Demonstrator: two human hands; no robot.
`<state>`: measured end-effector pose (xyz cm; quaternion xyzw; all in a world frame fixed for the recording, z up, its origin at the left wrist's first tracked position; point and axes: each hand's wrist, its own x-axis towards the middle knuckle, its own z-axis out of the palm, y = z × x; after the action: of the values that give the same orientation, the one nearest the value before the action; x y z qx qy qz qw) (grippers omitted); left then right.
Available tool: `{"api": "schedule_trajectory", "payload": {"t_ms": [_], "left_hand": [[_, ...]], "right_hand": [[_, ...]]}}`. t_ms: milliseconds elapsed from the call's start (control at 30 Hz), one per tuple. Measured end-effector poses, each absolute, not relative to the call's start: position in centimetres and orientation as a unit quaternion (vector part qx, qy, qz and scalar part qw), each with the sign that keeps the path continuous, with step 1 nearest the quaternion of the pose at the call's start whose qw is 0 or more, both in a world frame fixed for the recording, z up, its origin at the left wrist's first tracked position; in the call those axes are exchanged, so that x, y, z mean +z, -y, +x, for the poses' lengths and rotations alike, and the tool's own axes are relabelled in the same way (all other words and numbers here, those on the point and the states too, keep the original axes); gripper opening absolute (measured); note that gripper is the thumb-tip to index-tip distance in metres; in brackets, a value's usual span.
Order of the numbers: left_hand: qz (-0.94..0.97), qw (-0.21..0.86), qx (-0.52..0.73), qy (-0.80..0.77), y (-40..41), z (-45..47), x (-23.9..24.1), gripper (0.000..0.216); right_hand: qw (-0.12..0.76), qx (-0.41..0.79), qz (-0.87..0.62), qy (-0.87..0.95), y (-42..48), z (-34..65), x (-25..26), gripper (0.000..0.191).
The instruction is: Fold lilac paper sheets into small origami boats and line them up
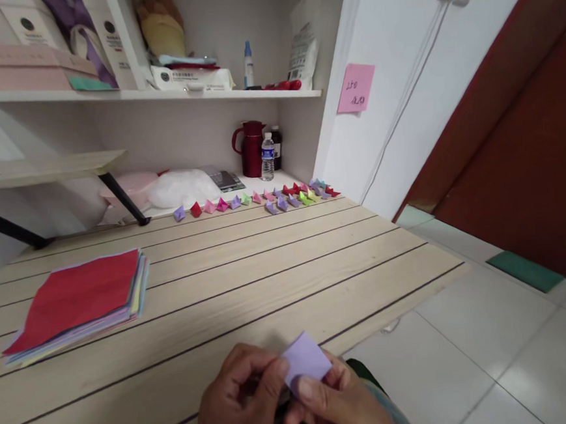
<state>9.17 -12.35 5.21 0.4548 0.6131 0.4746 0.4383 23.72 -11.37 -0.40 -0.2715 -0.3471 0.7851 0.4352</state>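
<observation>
A small piece of folded lilac paper (pixel 306 359) is held up between both hands at the near edge of the table. My left hand (pixel 243 395) pinches its left corner between thumb and fingers. On the lower right side, my right hand (pixel 344 400) grips it, thumb on top and fingers behind. To the left on the table lies a stack of coloured paper sheets (pixel 83 293) with a red one on top. Along the table's back edge stand several small folded paper shapes (pixel 236 202) in purple, pink, red and green.
The wooden slatted table (pixel 210 276) fills the middle. Behind it are a dark red jug (pixel 251 150), a water bottle (pixel 267 157) and a white plastic bag (pixel 183 188). A small raised shelf (pixel 44 169) stands on black legs at left. Tiled floor (pixel 450 342) lies right.
</observation>
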Motion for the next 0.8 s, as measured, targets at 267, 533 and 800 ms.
{"api": "schedule_trajectory", "payload": {"t_ms": [267, 533, 800], "left_hand": [[0.592, 0.476, 0.200, -0.619, 6.5, 5.5, 6.4, 0.021], [0.690, 0.402, 0.130, -0.588, 4.6, 6.6, 5.4, 0.015], [0.736, 0.192, 0.129, -0.636, 6.6, 6.9, 5.4, 0.038]], "right_hand": [[0.471, 0.233, -0.357, 0.772, 11.2, 30.1, 0.3, 0.029], [0.244, 0.025, -0.264, 0.933, 7.7, 29.4, 1.3, 0.047], [0.263, -0.002, -0.295, 0.918, 8.1, 29.3, -0.1, 0.034]]}}
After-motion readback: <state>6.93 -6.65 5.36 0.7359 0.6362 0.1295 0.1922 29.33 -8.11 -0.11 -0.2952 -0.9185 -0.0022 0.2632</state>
